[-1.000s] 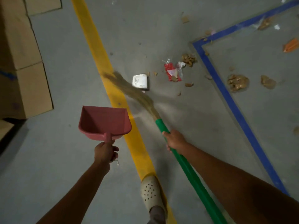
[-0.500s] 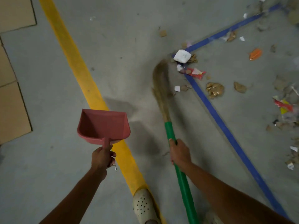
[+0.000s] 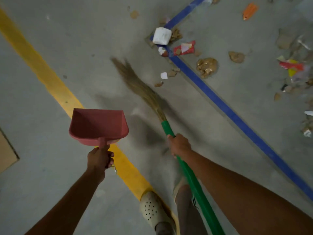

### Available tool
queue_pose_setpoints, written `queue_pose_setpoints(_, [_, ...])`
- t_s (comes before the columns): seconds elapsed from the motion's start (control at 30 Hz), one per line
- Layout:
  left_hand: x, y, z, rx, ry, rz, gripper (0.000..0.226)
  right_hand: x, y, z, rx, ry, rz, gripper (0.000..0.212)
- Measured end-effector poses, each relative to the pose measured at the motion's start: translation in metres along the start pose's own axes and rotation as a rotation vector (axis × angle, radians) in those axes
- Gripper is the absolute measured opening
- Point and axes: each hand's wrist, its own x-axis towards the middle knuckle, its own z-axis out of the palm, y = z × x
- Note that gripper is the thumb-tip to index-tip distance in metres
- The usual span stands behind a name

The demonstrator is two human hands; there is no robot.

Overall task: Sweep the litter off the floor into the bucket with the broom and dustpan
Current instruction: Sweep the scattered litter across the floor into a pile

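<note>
- Gripping the broom (image 3: 166,128) by its green handle just below the bristles, the right hand (image 3: 180,145) is wrapped tight round it; the bristles (soft and springy, I'd judge) fan toward 11 o'clock.
- The left hand (image 3: 100,158) is curled round the stub handle of the dustpan (image 3: 98,126), at the broom's 9 o'clock; probably light, stiff plastic.
- The litter (image 3: 184,48) lies from 12 to 3 o'clock along the blue line (image 3: 220,102): wrappers and scraps, likely to skitter.
- No bucket in view.

Dim, flat indoor light. The broom (image 3: 142,89) bristles are smeared by motion blur at center; soft shadows lie on the floor (image 3: 50,150) beneath. Lines bend toward the frame edges.
</note>
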Motion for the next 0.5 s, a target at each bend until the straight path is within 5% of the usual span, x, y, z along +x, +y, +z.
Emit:
queue_pose_setpoints(0.3, [-0.024, 0.039, 0.115, 0.068, -0.127, 0.036, 0.013, 0.039, 0.076, -0.133, 0.34, 0.168, 0.135, 0.047])
queue_pose_setpoints(0.5, [-0.054, 0.091, 0.182, 0.126, -0.195, 0.101, 0.012, 0.003, 0.1, -0.176, 0.485, 0.211, 0.037, 0.04])
